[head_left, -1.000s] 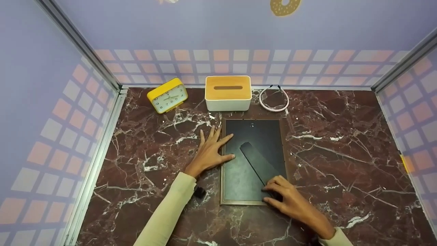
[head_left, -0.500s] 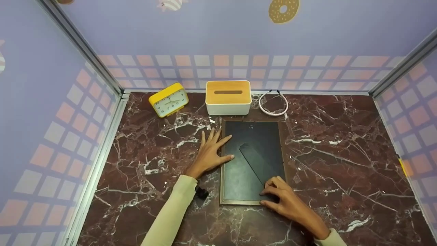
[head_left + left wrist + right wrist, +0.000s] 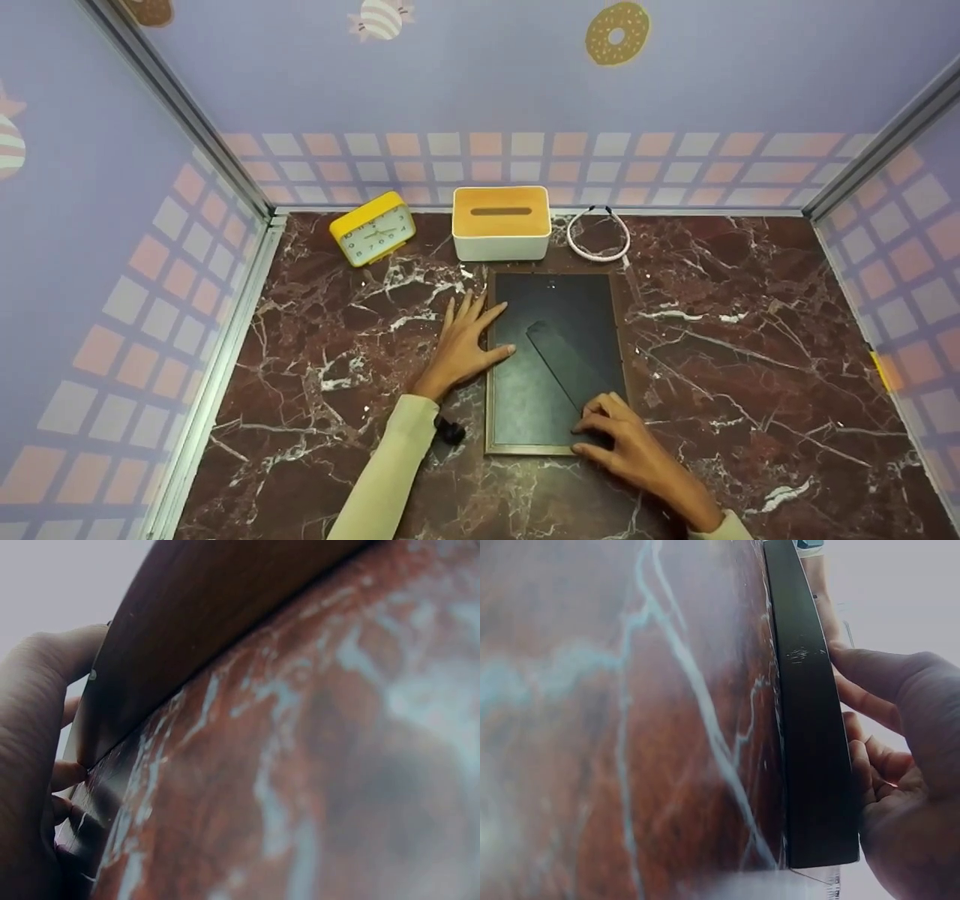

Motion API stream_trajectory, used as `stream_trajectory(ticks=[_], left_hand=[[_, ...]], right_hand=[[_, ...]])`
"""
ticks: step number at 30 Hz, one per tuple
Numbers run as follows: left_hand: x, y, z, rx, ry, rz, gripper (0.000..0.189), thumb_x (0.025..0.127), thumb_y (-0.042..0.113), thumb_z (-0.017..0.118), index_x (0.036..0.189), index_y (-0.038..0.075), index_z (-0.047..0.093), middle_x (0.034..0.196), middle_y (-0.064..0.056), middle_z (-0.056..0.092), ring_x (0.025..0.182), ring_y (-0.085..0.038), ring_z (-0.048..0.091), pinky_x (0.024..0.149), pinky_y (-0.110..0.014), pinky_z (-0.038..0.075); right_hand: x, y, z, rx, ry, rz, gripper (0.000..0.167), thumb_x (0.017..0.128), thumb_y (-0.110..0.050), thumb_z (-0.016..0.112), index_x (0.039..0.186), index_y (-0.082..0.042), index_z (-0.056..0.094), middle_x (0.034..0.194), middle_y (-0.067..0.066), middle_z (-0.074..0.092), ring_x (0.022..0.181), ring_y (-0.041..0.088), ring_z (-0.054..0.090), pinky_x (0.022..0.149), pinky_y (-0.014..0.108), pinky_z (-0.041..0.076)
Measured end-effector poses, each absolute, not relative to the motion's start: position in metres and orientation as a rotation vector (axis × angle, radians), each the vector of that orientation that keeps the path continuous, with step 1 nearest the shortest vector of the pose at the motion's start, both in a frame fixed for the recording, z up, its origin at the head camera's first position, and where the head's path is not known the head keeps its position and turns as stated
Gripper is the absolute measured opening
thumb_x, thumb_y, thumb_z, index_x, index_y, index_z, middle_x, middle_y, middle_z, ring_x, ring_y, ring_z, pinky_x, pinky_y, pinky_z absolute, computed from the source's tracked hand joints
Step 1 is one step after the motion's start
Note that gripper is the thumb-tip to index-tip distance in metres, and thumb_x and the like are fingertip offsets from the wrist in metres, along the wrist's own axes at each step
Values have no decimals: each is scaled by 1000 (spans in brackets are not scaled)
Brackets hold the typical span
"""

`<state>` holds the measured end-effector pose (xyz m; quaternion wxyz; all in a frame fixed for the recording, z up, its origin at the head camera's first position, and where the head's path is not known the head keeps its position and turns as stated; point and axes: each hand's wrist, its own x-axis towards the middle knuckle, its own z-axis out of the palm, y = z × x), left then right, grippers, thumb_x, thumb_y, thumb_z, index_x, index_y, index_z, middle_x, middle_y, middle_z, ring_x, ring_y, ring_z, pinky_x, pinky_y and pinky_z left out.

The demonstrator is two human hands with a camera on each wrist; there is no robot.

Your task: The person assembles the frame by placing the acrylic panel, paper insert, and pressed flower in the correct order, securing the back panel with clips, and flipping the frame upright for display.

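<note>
I see one frame (image 3: 525, 386), left hand (image 3: 463, 347) spread, right hand (image 3: 632, 444) curled, pinch unclear. One clock (image 3: 373, 229) stands at ten o'clock, one box (image 3: 501, 226) at eleven, one headband (image 3: 598, 258) at one.

There is one picture frame (image 3: 551, 364), one alarm clock (image 3: 375, 234), one tissue box (image 3: 501, 225), one headband (image 3: 598, 259) and one tabletop (image 3: 750, 337).

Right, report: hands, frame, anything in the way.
Left hand spread at left edge of frame; right hand at near end of stand, grip unclear. Frame lying back-up. Tissue box beyond it, seemingly not in the way.
</note>
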<state>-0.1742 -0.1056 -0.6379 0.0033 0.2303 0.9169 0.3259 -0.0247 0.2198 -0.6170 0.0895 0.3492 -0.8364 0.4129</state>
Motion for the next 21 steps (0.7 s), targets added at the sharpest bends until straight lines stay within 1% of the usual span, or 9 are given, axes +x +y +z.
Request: stream_trajectory(ticks=[7,10,15,18,21], left_hand=[[-174,-106,-639,725,2881,1013,83,97,60,75,167,21,52,176,-24,31,168,-47,12,134,-66,-5],[-174,-106,-640,734,2880,1005,82,97,60,76,166,21,53,177,-24,31,168,-47,12,134,-66,-4],[-173,-107,-641,738,2869,1022,82,98,59,75,167,21,52,177,-24,30,168,-46,11,134,-66,-4],[-173,-108,-641,724,2865,1038,82,98,59,75,167,22,51,177,-24,30,169,-45,10,135,-65,-5],[-172,-108,-640,716,2867,1040,83,98,60,75,168,22,50,177,-24,30,169,-44,11,135,-64,-5]], right_hand=[[-24,218,-617,994,-2506,1267,23,82,-13,97,99,-11,82,108,-4,65,98,13,55,87,23,48],[-24,217,-615,949,-2530,1269,24,78,-13,99,96,-13,82,106,-6,66,97,13,56,87,26,50],[-24,211,-612,859,-2576,1287,26,74,-8,100,91,-16,82,101,-9,65,95,12,57,84,30,53],[-27,208,-609,824,-2618,1289,26,73,-5,100,88,-16,82,98,-9,64,94,12,57,83,31,53],[-30,206,-603,792,-2684,1301,26,73,-5,100,85,-17,81,94,-10,63,91,12,55,82,32,50]])
